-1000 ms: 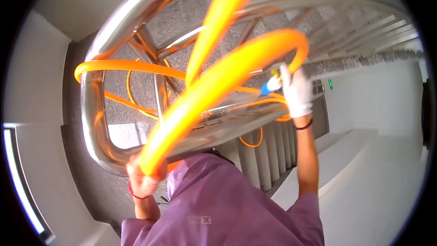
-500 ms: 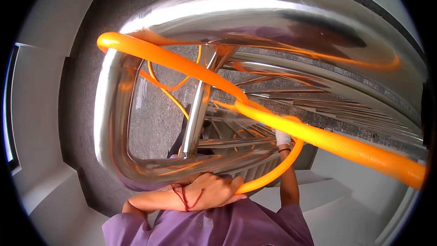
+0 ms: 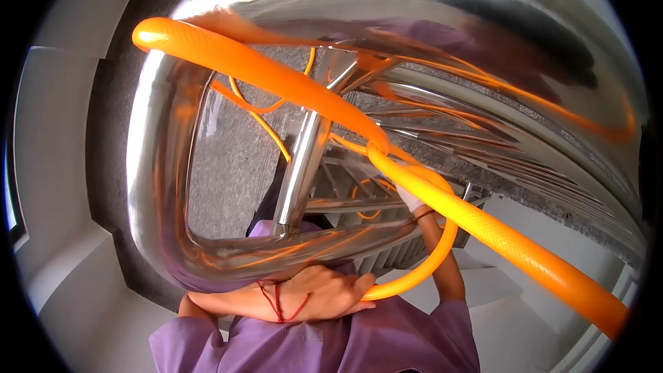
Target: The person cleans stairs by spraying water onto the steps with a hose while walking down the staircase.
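Note:
My left hand [image 3: 324,293] is closed on the orange hose [image 3: 407,282] in front of my purple shirt, just below the lower rail. Thin red strings circle that wrist. From this hand the hose curves up to the right, where a crossing or loop shows. My right hand [image 3: 409,197] is beyond this crossing, at the far side of the loop. White material like a glove covers it, and the hose hides its fingers. Over the polished metal railing [image 3: 162,166], a thick stretch of hose wraps around the left bend and runs diagonally to the lower right.
A metal post [image 3: 297,176] joins the upper and lower rails. Below, a stairwell with steps [image 3: 376,260] and more railings drops away. Further orange hose [image 3: 269,135] hangs over the grey floor [image 3: 228,186]. White walls [image 3: 55,124] stand at the sides.
The railing and hose appear larger and nearer. My right hand has shifted slightly left and up, and the hose's right stretch slopes lower. My left hand keeps its hold.

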{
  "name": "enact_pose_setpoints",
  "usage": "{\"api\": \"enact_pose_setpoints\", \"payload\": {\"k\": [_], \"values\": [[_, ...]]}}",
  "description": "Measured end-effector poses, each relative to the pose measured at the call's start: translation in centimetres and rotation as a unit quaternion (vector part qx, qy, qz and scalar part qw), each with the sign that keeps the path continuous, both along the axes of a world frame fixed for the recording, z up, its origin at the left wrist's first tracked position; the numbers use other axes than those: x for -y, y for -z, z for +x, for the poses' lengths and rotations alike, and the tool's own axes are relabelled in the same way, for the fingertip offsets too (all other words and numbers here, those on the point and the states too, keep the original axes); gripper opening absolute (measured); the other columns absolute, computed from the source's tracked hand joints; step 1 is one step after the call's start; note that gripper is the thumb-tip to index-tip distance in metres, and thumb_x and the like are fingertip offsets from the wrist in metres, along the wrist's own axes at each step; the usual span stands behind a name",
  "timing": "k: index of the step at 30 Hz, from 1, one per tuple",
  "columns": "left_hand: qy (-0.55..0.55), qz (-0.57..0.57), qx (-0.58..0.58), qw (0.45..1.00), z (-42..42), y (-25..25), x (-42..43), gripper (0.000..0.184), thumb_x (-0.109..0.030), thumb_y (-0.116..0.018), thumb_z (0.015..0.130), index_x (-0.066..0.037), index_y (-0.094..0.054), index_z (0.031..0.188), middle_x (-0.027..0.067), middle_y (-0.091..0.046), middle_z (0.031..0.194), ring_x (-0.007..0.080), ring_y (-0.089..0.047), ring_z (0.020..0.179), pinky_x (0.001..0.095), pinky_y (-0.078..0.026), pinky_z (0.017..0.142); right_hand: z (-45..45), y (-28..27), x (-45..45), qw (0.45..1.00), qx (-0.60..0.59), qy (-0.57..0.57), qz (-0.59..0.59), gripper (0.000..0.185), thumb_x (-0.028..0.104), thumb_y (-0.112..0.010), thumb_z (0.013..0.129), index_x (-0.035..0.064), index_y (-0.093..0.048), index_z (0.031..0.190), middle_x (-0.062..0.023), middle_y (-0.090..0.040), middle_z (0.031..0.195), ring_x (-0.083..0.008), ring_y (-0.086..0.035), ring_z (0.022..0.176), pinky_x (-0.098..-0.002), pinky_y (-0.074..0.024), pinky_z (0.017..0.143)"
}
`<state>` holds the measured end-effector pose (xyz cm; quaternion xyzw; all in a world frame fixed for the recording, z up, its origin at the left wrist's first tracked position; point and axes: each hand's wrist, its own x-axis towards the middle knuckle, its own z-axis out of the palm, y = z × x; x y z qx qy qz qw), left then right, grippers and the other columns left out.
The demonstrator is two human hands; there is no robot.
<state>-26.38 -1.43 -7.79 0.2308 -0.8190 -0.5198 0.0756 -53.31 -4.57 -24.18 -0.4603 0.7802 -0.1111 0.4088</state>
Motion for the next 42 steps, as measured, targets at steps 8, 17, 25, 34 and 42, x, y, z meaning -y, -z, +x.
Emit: {"api": "enact_pose_setpoints", "payload": {"k": [8, 17, 25, 34, 42], "values": [[-0.040, -0.044, 0.029, 0.998, -0.6, 0.2, 0.3, 0.032, -0.034, -0.050, 0.083, -0.003, -0.043, 0.075, 0.0053, -0.046, 0.044, 0.0206, -0.050, 0.036, 0.0313, -0.038, 0.034, 1.0, 1.4, 0.7, 1.000, 0.004, -0.017, 0.008, 0.028, 0.028, -0.054, 0.082, 0.0033, -0.056, 0.095, -0.0150, -0.059, 0.091, -0.0243, -0.055, 0.090, -0.0311, -0.0428, 0.078], [-0.053, -0.027, 0.044, 0.997, -0.8, 0.5, 0.3, 0.034, -0.036, -0.050, 0.083, -0.004, -0.044, 0.075, 0.0057, -0.047, 0.045, 0.0217, -0.053, 0.041, 0.0314, -0.041, 0.037, 1.4, 2.1, 0.9, 0.999, 0.007, -0.022, 0.022, 0.028, 0.028, -0.054, 0.081, 0.0032, -0.056, 0.094, -0.0150, -0.059, 0.090, -0.0247, -0.055, 0.088, -0.0315, -0.0432, 0.077], [-0.039, -0.021, 0.046, 0.998, -0.8, 0.6, 0.3, 0.033, -0.036, -0.049, 0.083, -0.004, -0.044, 0.075, 0.0055, -0.049, 0.049, 0.0213, -0.054, 0.043, 0.0310, -0.043, 0.040, 1.6, 2.1, 0.7, 1.000, 0.007, -0.016, 0.025, 0.028, 0.028, -0.055, 0.080, 0.0032, -0.056, 0.093, -0.0151, -0.059, 0.088, -0.0251, -0.055, 0.086, -0.0318, -0.0435, 0.076], [-0.047, -0.030, 0.039, 0.998, -0.8, 0.6, 0.2, 0.032, -0.035, -0.050, 0.082, -0.005, -0.044, 0.075, 0.0051, -0.048, 0.047, 0.0211, -0.054, 0.042, 0.0310, -0.042, 0.039, 1.8, 2.3, 0.9, 1.000, 0.006, -0.017, 0.024, 0.029, 0.029, -0.055, 0.079, 0.0031, -0.057, 0.092, -0.0151, -0.059, 0.086, -0.0255, -0.056, 0.084, -0.0321, -0.0439, 0.075], [-0.030, -0.023, 0.039, 0.999, -0.7, 0.3, 0.4, 0.032, -0.034, -0.050, 0.082, -0.005, -0.042, 0.074, 0.0057, -0.048, 0.048, 0.0219, -0.053, 0.042, 0.0317, -0.042, 0.039, 2.2, 2.5, 1.4, 0.999, 0.010, -0.019, 0.024, 0.029, 0.029, -0.055, 0.079, 0.0030, -0.057, 0.091, -0.0152, -0.060, 0.085, -0.0258, -0.056, 0.083, -0.0324, -0.0442, 0.074]]}}
